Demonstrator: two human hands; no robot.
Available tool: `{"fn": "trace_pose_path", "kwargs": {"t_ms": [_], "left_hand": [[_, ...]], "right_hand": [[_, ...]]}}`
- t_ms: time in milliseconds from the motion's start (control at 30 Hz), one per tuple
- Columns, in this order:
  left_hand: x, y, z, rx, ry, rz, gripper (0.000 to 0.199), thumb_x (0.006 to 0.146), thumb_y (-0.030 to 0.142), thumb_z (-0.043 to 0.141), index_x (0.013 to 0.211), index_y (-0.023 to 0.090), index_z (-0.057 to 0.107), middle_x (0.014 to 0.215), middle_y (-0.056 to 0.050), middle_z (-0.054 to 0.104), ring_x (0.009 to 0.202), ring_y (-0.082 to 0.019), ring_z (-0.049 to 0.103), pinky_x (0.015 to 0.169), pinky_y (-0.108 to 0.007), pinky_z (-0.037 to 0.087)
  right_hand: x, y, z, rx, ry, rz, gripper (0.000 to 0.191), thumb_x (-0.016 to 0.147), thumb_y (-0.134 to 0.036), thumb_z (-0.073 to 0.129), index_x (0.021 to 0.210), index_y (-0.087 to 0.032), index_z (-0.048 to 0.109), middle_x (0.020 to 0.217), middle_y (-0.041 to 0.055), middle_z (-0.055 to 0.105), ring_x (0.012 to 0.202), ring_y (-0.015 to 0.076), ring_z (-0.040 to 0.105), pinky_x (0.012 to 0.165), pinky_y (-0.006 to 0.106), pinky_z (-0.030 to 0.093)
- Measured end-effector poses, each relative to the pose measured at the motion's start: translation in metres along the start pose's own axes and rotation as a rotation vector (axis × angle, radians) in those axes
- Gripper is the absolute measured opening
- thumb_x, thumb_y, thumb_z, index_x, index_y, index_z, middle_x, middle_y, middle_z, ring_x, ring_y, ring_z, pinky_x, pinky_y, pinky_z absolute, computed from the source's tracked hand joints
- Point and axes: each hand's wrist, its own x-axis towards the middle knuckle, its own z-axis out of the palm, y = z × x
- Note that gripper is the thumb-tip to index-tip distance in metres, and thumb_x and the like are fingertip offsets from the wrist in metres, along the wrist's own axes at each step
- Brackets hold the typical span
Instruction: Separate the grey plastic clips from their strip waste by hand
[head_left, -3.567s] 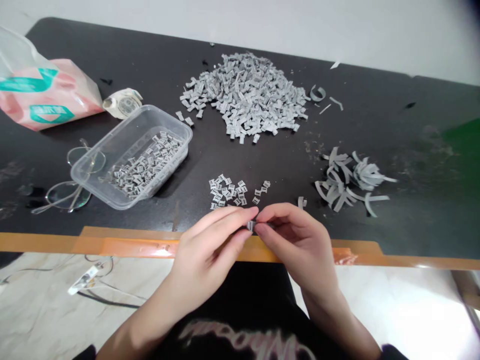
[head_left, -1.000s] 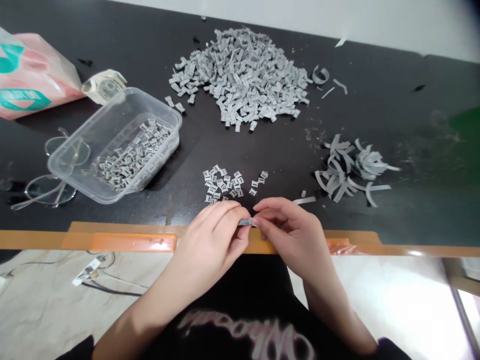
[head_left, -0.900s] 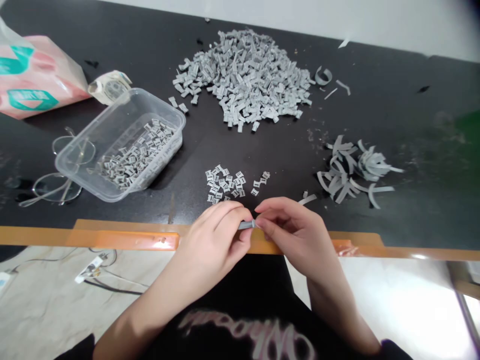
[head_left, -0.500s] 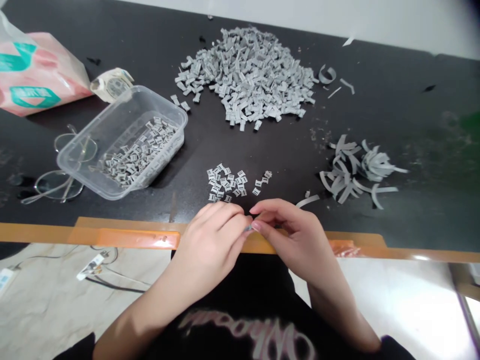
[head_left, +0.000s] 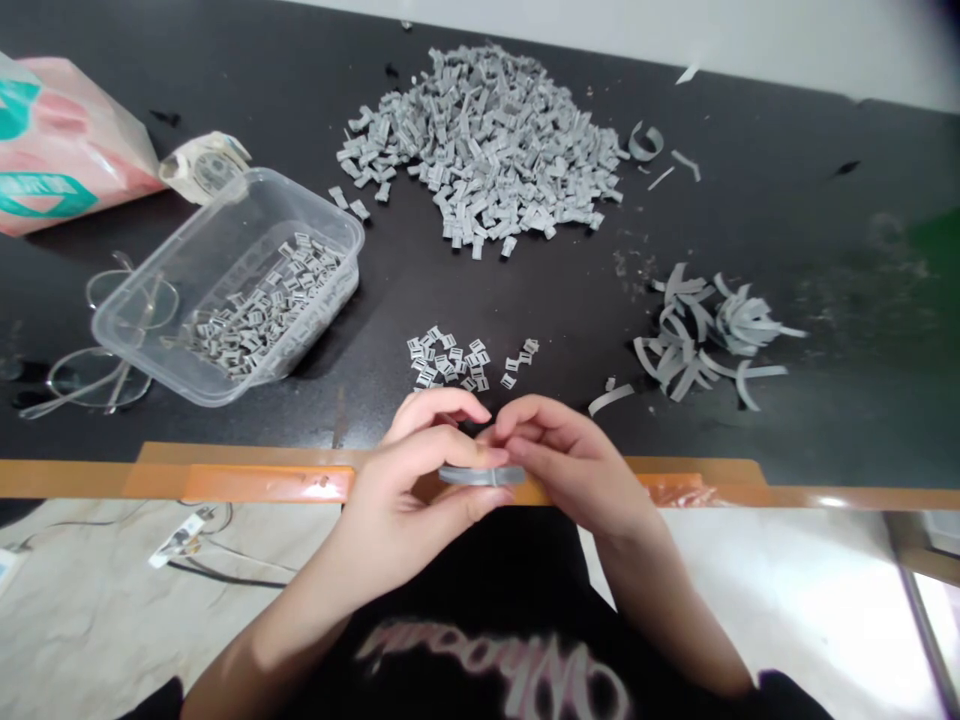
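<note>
Between the thumb and index finger of my left hand (head_left: 420,470) is a curved, flat grey plastic strip (head_left: 469,476), held level just above the table's front edge. A thin pale line crosses it near its right end. My right hand (head_left: 566,455) has its thumb and fingers pinched together right at that end, close against my left fingertips. Whatever lies in that pinch is hidden. Just beyond my hands lie small grey clips (head_left: 442,358), with several more clips (head_left: 521,362) in a short row to their right.
A large heap of grey pieces (head_left: 502,150) lies at the back. A clear plastic tub (head_left: 225,290) of clips stands left, by glasses (head_left: 97,375), a tape roll (head_left: 206,165) and a pink bag (head_left: 71,140). Cut grey strips (head_left: 690,340) lie right. Orange edging (head_left: 270,483) lines the front.
My left hand has turned and its thumb and index finger have parted, bringing the grey strip into view. My right hand stays pinched beside it. The whole view has shifted slightly.
</note>
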Motion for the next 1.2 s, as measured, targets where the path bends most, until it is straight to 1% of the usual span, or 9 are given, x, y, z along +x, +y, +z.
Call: {"fn": "trace_pose_path", "kwargs": {"t_ms": [133, 267, 433, 567, 667, 800, 967, 1100, 1200], "left_hand": [[-0.003, -0.004, 0.012, -0.236, -0.033, -0.116, 0.009, 0.082, 0.023, 0.079, 0.089, 0.024, 0.074, 0.120, -0.008, 0.059, 0.105, -0.021, 0.064, 0.077, -0.029, 0.060], [-0.006, -0.004, 0.015, -0.376, 0.023, -0.187, 0.007, 0.083, 0.027, 0.078, 0.089, 0.025, 0.074, 0.117, -0.006, 0.061, 0.101, -0.018, 0.064, 0.082, -0.030, 0.059], [-0.008, -0.004, 0.008, -0.296, 0.097, -0.250, 0.007, 0.084, 0.026, 0.077, 0.090, 0.023, 0.078, 0.102, -0.007, 0.069, 0.098, -0.019, 0.068, 0.087, -0.032, 0.059], [-0.010, -0.001, 0.006, -0.296, 0.137, -0.297, 0.004, 0.087, 0.022, 0.073, 0.089, 0.022, 0.076, 0.094, -0.004, 0.074, 0.085, -0.016, 0.070, 0.080, -0.030, 0.060], [-0.009, 0.002, 0.005, -0.173, 0.143, -0.219, 0.006, 0.087, 0.018, 0.072, 0.090, 0.022, 0.075, 0.094, -0.004, 0.074, 0.085, -0.016, 0.070, 0.077, -0.027, 0.059], [-0.005, 0.004, 0.004, 0.028, 0.094, -0.053, 0.011, 0.089, 0.014, 0.068, 0.084, 0.021, 0.073, 0.085, -0.002, 0.071, 0.083, -0.015, 0.067, 0.076, -0.026, 0.056], [0.000, 0.006, 0.001, 0.188, 0.047, -0.002, 0.016, 0.089, 0.012, 0.067, 0.075, 0.019, 0.064, 0.080, -0.001, 0.067, 0.078, -0.014, 0.063, 0.073, -0.026, 0.052], [-0.001, 0.007, -0.004, 0.295, -0.021, 0.112, 0.014, 0.088, 0.011, 0.068, 0.079, 0.020, 0.062, 0.079, 0.001, 0.065, 0.079, -0.014, 0.061, 0.074, -0.027, 0.050], [-0.006, 0.004, -0.007, 0.428, 0.035, 0.195, 0.012, 0.087, 0.010, 0.069, 0.090, 0.020, 0.064, 0.087, -0.001, 0.065, 0.084, -0.015, 0.062, 0.076, -0.028, 0.050]], "right_hand": [[-0.001, 0.020, 0.010, 0.133, -0.110, -0.072, 0.026, 0.077, -0.030, 0.085, 0.086, -0.022, 0.062, 0.086, -0.0004, 0.068, 0.079, 0.0129, 0.066, 0.077, 0.026, 0.055], [-0.003, 0.024, 0.013, 0.160, -0.036, -0.061, 0.029, 0.076, -0.033, 0.085, 0.081, -0.022, 0.059, 0.079, -0.0021, 0.064, 0.069, 0.0118, 0.060, 0.070, 0.025, 0.053], [-0.001, 0.010, 0.006, 0.026, 0.044, -0.094, 0.018, 0.077, -0.027, 0.084, 0.083, -0.022, 0.068, 0.077, -0.0014, 0.065, 0.066, 0.0104, 0.059, 0.065, 0.023, 0.052], [-0.001, -0.002, 0.003, -0.015, -0.051, -0.141, 0.028, 0.067, -0.031, 0.091, 0.089, -0.023, 0.076, 0.075, 0.0007, 0.070, 0.064, 0.0135, 0.063, 0.062, 0.026, 0.056], [-0.004, -0.008, 0.003, -0.099, -0.055, -0.194, 0.023, 0.075, -0.032, 0.086, 0.096, -0.024, 0.080, 0.082, 0.0035, 0.075, 0.070, 0.0159, 0.068, 0.066, 0.029, 0.058], [-0.009, -0.013, 0.010, -0.326, 0.103, -0.310, 0.007, 0.086, -0.022, 0.076, 0.086, -0.025, 0.082, 0.086, 0.0042, 0.077, 0.084, 0.0168, 0.071, 0.081, 0.029, 0.058], [-0.012, -0.014, 0.021, -0.326, 0.314, -0.196, 0.006, 0.078, -0.021, 0.081, 0.082, -0.024, 0.078, 0.079, 0.0015, 0.075, 0.066, 0.0139, 0.068, 0.063, 0.026, 0.058], [-0.011, -0.014, 0.021, -0.356, 0.256, -0.169, 0.010, 0.076, -0.020, 0.082, 0.084, -0.022, 0.077, 0.081, 0.0021, 0.074, 0.067, 0.0125, 0.066, 0.060, 0.023, 0.055], [-0.009, -0.011, 0.018, -0.291, 0.196, -0.133, 0.009, 0.077, -0.021, 0.082, 0.081, -0.019, 0.075, 0.078, 0.0017, 0.072, 0.064, 0.0113, 0.064, 0.057, 0.022, 0.053]]}}
